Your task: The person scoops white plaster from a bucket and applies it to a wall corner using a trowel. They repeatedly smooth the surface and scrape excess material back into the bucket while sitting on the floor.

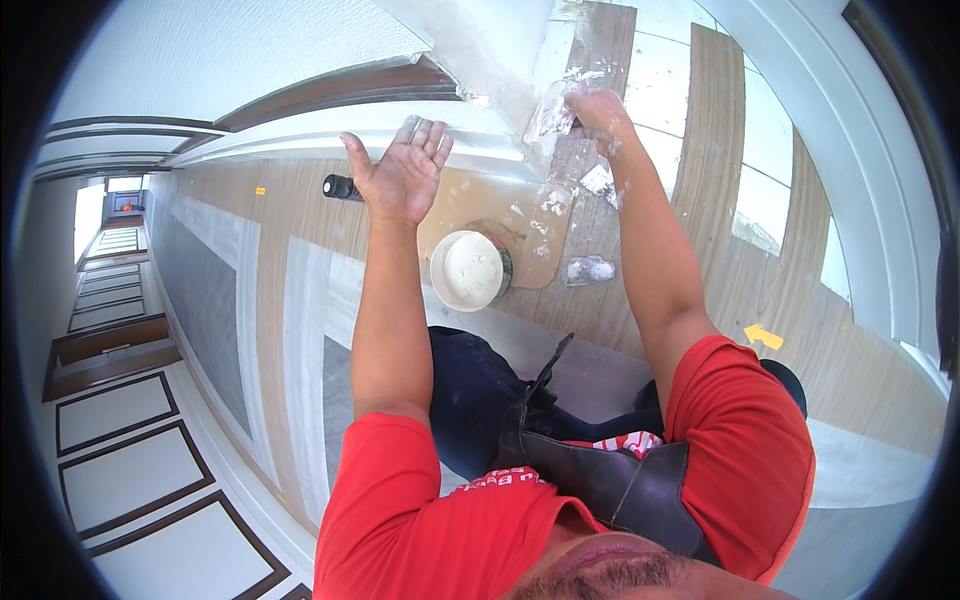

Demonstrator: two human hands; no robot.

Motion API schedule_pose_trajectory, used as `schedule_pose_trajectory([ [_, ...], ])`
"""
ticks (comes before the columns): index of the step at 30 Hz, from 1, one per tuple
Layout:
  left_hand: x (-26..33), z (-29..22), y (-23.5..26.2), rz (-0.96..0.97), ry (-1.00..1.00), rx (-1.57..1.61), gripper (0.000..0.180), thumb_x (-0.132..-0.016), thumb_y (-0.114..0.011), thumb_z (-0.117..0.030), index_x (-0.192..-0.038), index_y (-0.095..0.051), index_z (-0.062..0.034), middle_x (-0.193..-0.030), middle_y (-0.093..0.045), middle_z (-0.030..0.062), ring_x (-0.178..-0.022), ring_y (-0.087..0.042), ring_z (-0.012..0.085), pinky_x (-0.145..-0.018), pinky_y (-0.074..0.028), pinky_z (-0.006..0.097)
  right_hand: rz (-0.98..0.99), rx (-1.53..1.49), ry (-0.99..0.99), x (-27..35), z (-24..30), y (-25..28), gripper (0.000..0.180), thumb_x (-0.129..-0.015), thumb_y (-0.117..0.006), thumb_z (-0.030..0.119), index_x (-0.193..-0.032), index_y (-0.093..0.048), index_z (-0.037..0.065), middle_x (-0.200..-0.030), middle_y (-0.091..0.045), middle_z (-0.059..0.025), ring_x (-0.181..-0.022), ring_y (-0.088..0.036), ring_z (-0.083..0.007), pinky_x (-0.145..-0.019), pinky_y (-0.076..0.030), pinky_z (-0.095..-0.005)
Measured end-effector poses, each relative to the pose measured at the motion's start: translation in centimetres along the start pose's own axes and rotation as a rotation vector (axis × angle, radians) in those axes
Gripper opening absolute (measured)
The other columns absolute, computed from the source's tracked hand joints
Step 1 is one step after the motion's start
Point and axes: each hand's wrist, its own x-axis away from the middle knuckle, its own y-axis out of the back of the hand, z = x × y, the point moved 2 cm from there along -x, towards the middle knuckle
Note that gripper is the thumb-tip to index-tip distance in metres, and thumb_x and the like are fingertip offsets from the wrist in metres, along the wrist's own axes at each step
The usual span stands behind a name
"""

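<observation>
My left hand [408, 172] is raised near the low white wall base, palm up and fingers spread, with white dust on it and nothing in it. Farther right, my right hand [602, 118] has its fingers closed at a flat, white-smeared piece [550, 118] by the wall corner. Its exact kind cannot be made out. Between my forearms stands a round bucket [438, 270] holding a white paste [475, 268]. To its right, a small flat piece [588, 270] with white paste on it lies on the floor.
A brown sheet [448, 215], spattered with white, lies under the bucket. Beyond my left hand lies a black cylinder [342, 187]. Wood-look strips [708, 120] and white tiles cover the floor at right, near a yellow arrow marker [763, 336]. A curved white frame [860, 150] bounds the right side.
</observation>
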Motion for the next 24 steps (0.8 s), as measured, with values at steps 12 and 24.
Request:
schedule_pose_trajectory([
  [12,0.0,0.2,0.0,-0.015,0.002,0.032,0.14,-0.081,-0.055,-0.089,-0.16,0.009,0.0084,-0.17,0.002,0.0275,-0.157,-0.018,0.04,-0.127,-0.024,0.05,0.038,0.023,0.116,1.8,3.2,-3.8,0.043,-0.088,-0.073,0.021,-0.111,-0.068,-0.015,-0.1,-0.073,-0.0199,-0.076,-0.075,-0.0242,-0.069,-0.064,-0.0307],
  [24,0.1,0.1,0.0,-0.01,0.005,0.023,0.139,-0.082,-0.052,-0.089,-0.16,0.01,0.0085,-0.17,0.004,0.0286,-0.158,-0.013,0.0406,-0.128,-0.023,0.05,-0.096,-0.092,0.248,2.9,7.1,-1.0,0.03,-0.089,-0.067,0.015,-0.102,-0.069,-0.012,-0.092,-0.072,-0.0165,-0.075,-0.073,-0.0212,-0.065,-0.063,-0.0308],
])
